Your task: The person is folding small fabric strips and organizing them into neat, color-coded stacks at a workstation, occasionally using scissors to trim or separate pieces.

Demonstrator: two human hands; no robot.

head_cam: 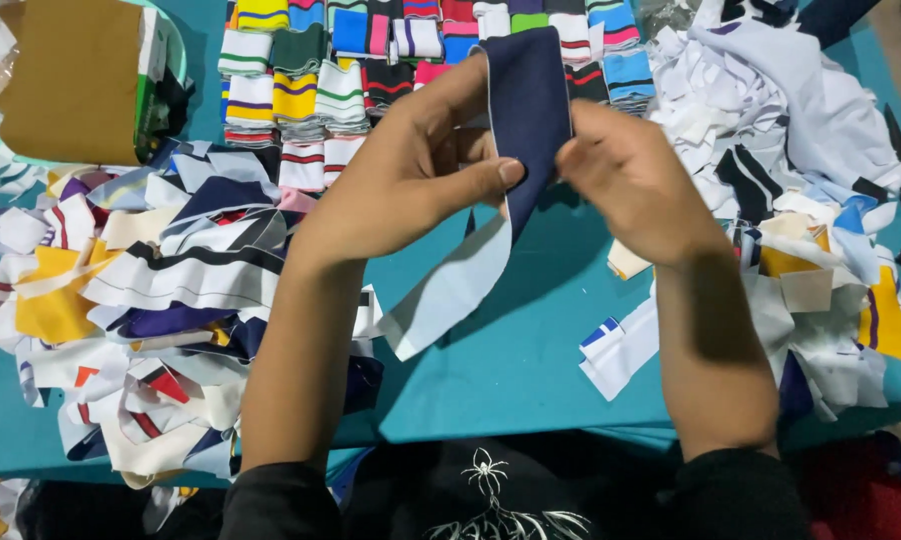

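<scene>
Both hands pinch one navy strip (531,110) of knit cloth: the left hand (411,175) closes thumb on forefinger at its near edge, and the right hand (631,180) closes its fingertips on the opposite edge. A pale blue strip (451,290) hangs below the grip, possibly joined to the navy one, though the fold hides that. Held so narrowly, the cloth could slip and drop onto the teal bench (531,360), or fall among the loose scraps (141,300) left of the grip and be lost. Folded striped bands (351,60) lie beyond the grip.
</scene>
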